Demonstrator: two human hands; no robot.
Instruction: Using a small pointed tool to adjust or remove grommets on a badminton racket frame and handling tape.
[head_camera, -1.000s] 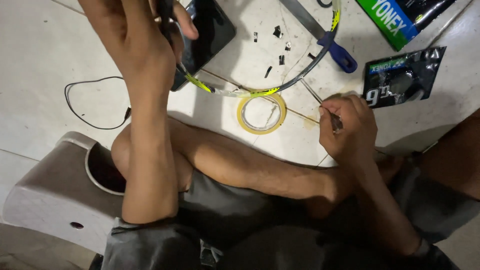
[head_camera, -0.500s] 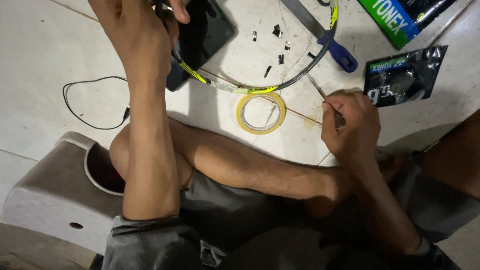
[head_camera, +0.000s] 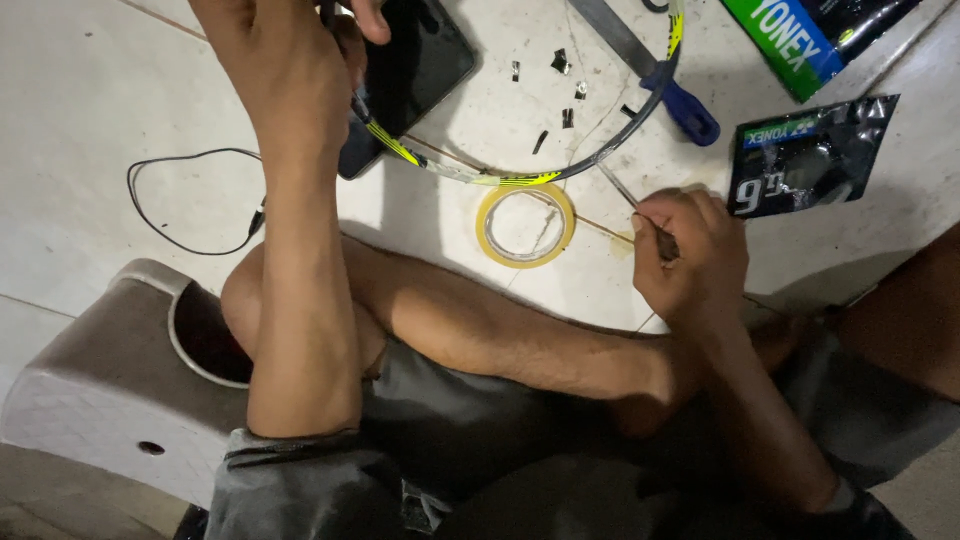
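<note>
Bent leg (head_camera: 480, 330) crosses lap, nearest. Right hand (head_camera: 690, 260) just beyond, fingers pinched round thin metal awl (head_camera: 630, 195), tip at racket frame (head_camera: 520, 178). Tape roll (head_camera: 525, 224) flat on floor, between leg and frame. Left hand (head_camera: 290, 50) farther, clamped round frame rim over dark phone (head_camera: 415, 70). Blue-handled tool (head_camera: 680, 105), string packet (head_camera: 810, 155) beyond, right.

Tiled floor (head_camera: 80, 120) carries tape roll (head_camera: 525, 225), phone (head_camera: 410, 75), cable (head_camera: 180, 205), packets (head_camera: 810, 155).
</note>
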